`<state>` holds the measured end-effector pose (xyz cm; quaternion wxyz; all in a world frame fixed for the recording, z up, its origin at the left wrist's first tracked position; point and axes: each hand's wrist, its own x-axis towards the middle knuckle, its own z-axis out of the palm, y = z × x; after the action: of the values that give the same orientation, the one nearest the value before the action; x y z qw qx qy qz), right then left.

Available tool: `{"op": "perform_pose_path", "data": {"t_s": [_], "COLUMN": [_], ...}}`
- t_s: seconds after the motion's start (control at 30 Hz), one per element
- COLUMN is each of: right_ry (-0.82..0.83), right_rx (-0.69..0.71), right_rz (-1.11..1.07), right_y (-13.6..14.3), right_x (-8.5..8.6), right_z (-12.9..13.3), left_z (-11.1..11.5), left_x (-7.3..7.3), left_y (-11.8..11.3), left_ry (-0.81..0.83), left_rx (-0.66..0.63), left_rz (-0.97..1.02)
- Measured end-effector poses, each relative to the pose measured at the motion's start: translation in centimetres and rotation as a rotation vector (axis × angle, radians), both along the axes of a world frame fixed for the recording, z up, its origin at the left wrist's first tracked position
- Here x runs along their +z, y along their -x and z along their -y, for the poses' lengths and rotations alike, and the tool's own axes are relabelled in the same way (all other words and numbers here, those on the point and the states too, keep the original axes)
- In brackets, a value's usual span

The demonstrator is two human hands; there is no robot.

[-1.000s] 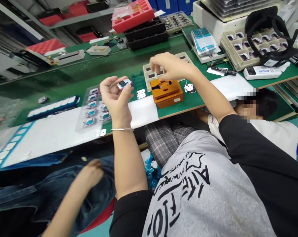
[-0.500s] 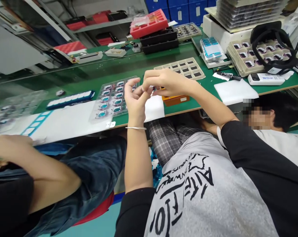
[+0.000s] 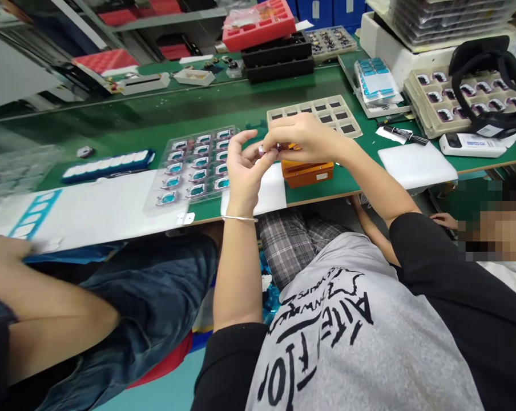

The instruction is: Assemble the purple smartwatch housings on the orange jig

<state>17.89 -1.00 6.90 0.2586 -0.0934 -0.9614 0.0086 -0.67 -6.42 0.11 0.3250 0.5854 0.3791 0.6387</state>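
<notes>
Between my two hands is a small part with a shiny, purplish edge [image 3: 263, 150], mostly covered by fingers. My left hand [image 3: 246, 171] pinches it with thumb and fingertips, a white band round the wrist. From the right, the bent fingers of my right hand [image 3: 303, 138] close on the same part. Just left of my hands lies a clear plastic tray [image 3: 185, 165] of small framed parts, several with teal faces. Below my right hand is an orange box [image 3: 307, 174], and behind it a beige tray [image 3: 347, 117] with dark rectangular pieces. A white sheet [image 3: 273, 188] lies under my hands.
A co-worker's arm [image 3: 48, 291] rests at the left by a white mat [image 3: 99, 202]. Another person [image 3: 506, 228] sits at the right. Black trays with a red tray [image 3: 258, 25] stand behind. A black head strap [image 3: 480, 85] lies on a parts tray. A white foam sheet [image 3: 416, 165] is at right.
The view has shifted slightly. My hands stay together around the small part, with the fingers slightly repositioned. The person at the right has moved farther right and lower in view.
</notes>
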Motion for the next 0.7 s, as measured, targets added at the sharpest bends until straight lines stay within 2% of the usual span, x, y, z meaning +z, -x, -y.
{"op": "perform_pose_path", "data": {"t_s": [0.2,0.37,0.5,0.6,0.7], "right_ry": [0.106,0.131,0.157,0.167,0.184], "right_rx": [-0.075,0.019,0.073,0.06,-0.069], "right_rz": [0.099,0.056,0.067,0.038,0.021], "right_y": [-1.0,-1.8,-1.6,-1.3,-1.5], "right_x": [0.4,0.8,1.9,3.0,3.5], "right_z": [-0.5,-1.9,-3.0,-4.4,-6.8], "left_z": [-1.2,-1.6,-2.3,-3.9,-6.7], "left_x": [-0.8,-0.5,0.3,1.1,1.9], "left_y": [-0.2,-0.4,0.0,1.0,2.4], "left_ry": [0.023,0.04,0.037,0.045,0.045], "left_rx": [-0.048,-0.095,-0.121,-0.138,-0.056], "left_rz": [-0.016,-0.001,-0.002,-0.008,0.005]}}
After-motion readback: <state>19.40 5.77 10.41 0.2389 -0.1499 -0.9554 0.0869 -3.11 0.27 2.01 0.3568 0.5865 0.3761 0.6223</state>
